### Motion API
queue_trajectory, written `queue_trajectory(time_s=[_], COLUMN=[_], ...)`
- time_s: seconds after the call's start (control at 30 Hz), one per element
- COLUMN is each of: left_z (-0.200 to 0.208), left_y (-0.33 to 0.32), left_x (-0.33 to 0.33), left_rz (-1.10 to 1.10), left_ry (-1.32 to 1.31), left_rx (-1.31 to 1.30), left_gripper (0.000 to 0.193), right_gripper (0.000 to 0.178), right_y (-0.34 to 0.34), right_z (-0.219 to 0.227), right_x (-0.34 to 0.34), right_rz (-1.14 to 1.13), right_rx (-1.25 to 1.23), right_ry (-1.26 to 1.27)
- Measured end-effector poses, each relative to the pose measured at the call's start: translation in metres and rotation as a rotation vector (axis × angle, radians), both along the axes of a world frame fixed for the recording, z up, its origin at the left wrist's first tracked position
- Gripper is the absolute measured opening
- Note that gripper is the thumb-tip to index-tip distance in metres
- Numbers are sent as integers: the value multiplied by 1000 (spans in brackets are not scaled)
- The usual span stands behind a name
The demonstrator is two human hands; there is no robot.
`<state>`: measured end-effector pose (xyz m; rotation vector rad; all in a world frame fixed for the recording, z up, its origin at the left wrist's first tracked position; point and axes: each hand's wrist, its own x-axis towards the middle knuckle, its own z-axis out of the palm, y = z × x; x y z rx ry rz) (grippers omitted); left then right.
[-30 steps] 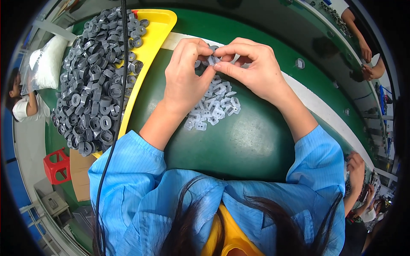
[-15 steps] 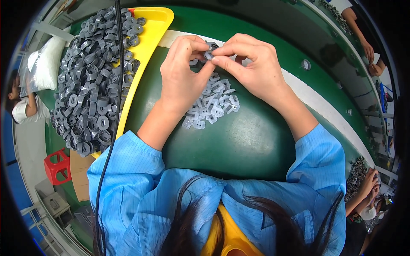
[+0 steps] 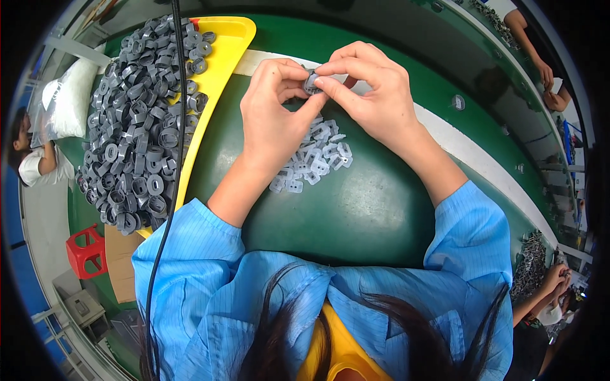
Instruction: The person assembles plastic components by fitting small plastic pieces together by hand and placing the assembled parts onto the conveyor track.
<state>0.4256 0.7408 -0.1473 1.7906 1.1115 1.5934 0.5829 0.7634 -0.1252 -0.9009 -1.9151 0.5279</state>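
Note:
Both hands meet over the far part of the green table, pinching one small grey oval plastic ring [image 3: 311, 82] between their fingertips. My left hand [image 3: 272, 105] grips its left side with thumb and fingers. On its right side, my right hand [image 3: 368, 86] presses with thumb and forefinger. Fingers cover much of the ring, so whether something sits inside it cannot be made out. Just below the hands lies a loose pile of small translucent plastic pieces [image 3: 312, 159]. A large heap of similar grey rings [image 3: 130, 127] fills a yellow tray [image 3: 232, 38] on the left.
A black cable [image 3: 166, 235] hangs down across the tray. A white strip [image 3: 445, 130] borders the green work surface [image 3: 343, 222], with a green belt [image 3: 394, 44] beyond. A small clear piece [image 3: 458, 101] lies on that belt. Other people's hands [image 3: 551, 89] work at the right; a red stool [image 3: 86, 253] stands left.
Both hands have turned the ring slightly between the fingertips. The right fingers sit a little higher, and the whole view has shifted a little.

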Motion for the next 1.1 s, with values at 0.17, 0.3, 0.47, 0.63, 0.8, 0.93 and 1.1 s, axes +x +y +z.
queue_trajectory(time_s=[0.17, 0.3, 0.47, 0.63, 0.8, 0.93, 1.1], left_z=[-4, -4, -4, 2, -2, -5, -2], left_y=[2, 3, 5, 0, 1, 4, 0], left_x=[-4, -5, -4, -10, -4, -5, -6], left_rz=[36, 37, -9, -91, 0, 20, 17], left_ry=[5, 105, 94, 160, 79, 59, 158], left_rx=[26, 69, 85, -3, 37, 62, 114], left_gripper=[28, 29, 30, 32, 30, 29, 31], right_gripper=[18, 24, 28, 27, 15, 11, 15], right_y=[-3, 2, 12, 12, 3, 2, 2], right_z=[7, 9, -1, 2, -1, -3, 5], right_x=[-3, 0, 9, 9, 1, 0, 1], right_rz=[-19, -31, 114, 160, -13, -13, -85], right_rx=[-236, -440, -552, -579, 23, 50, -360], right_ry=[-7, -52, 112, 126, -44, -39, 4])
